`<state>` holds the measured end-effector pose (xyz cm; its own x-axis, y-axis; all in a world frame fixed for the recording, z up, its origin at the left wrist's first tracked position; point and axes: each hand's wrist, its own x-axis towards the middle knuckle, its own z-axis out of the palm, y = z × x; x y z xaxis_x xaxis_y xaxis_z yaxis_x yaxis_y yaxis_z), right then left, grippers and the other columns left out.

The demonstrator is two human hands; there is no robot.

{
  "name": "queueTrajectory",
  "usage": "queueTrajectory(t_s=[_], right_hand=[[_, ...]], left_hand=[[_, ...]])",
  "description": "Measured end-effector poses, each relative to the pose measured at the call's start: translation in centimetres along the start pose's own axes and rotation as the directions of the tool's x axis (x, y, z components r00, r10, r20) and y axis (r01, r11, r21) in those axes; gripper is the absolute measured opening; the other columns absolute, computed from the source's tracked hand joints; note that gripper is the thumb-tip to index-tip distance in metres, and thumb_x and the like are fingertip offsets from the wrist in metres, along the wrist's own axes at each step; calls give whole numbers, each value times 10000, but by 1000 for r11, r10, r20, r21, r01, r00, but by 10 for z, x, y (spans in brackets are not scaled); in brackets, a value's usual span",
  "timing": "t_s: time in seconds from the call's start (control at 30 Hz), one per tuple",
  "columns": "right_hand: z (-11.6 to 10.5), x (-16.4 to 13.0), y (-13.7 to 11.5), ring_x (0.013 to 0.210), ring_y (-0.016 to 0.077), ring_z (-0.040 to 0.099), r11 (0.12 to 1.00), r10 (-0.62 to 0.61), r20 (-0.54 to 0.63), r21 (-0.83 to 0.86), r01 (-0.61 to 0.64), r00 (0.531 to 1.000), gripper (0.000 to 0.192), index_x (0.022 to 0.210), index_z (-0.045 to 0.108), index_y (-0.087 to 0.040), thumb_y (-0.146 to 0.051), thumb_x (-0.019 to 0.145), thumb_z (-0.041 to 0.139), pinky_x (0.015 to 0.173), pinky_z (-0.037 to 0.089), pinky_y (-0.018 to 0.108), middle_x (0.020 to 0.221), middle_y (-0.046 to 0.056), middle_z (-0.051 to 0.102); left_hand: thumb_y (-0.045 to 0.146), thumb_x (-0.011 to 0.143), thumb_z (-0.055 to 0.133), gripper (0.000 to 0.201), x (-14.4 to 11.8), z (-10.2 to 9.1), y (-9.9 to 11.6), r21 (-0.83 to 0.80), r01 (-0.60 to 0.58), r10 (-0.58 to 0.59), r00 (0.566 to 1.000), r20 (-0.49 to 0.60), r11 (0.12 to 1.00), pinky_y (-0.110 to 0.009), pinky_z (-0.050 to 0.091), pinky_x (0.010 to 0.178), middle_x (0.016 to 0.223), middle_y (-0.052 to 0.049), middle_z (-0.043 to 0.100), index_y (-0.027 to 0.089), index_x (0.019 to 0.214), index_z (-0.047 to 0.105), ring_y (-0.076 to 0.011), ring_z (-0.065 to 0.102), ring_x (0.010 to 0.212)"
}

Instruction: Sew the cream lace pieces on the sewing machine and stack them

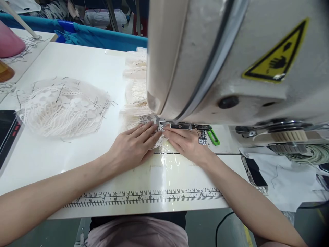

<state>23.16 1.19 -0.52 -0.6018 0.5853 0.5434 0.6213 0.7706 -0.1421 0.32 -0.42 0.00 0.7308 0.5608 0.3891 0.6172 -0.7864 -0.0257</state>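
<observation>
My left hand [133,145] lies flat, fingers together, pressing a small piece of patterned lace [150,120] onto the white table just left of the needle area [164,124]. My right hand [186,142] rests flat on the other side, fingertips touching the same lace under the sewing machine head [231,58]. The presser foot is mostly hidden by the machine head. A strip of cream fringed lace [135,89] runs away behind the needle.
A heap of white fringed lace pieces [61,106] lies at the left. A printed ruler [144,197] runs along the table's front edge. A phone [254,175] and white cloth [288,181] lie at the right. A green clip [213,136] hangs by the machine. A dark control panel [7,132] sits far left.
</observation>
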Motion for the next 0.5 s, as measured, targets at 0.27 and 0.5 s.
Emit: queueTrajectory(t_s=[0.27, 0.5], right_hand=[[-4, 4, 1, 838, 124, 678, 999, 11, 72, -50, -8, 997, 166, 932, 670, -197, -171, 945, 506, 711, 542, 245, 983, 25, 732], [6, -5, 1, 955, 130, 670, 993, -31, 29, -109, 34, 999, 238, 1092, 638, -234, -103, 912, 553, 775, 556, 266, 1087, 1, 716]], left_hand=[[167, 951, 474, 353, 2, 2, 0, 2, -38, 38, 999, -26, 999, -431, 517, 1030, 1306, -128, 610, 77, 1271, 593, -272, 585, 1218], [132, 953, 472, 240, 4, -4, 0, 21, -68, 69, 995, -73, 997, -374, 558, 974, 1166, -101, 702, 69, 1061, 677, -231, 670, 1089]])
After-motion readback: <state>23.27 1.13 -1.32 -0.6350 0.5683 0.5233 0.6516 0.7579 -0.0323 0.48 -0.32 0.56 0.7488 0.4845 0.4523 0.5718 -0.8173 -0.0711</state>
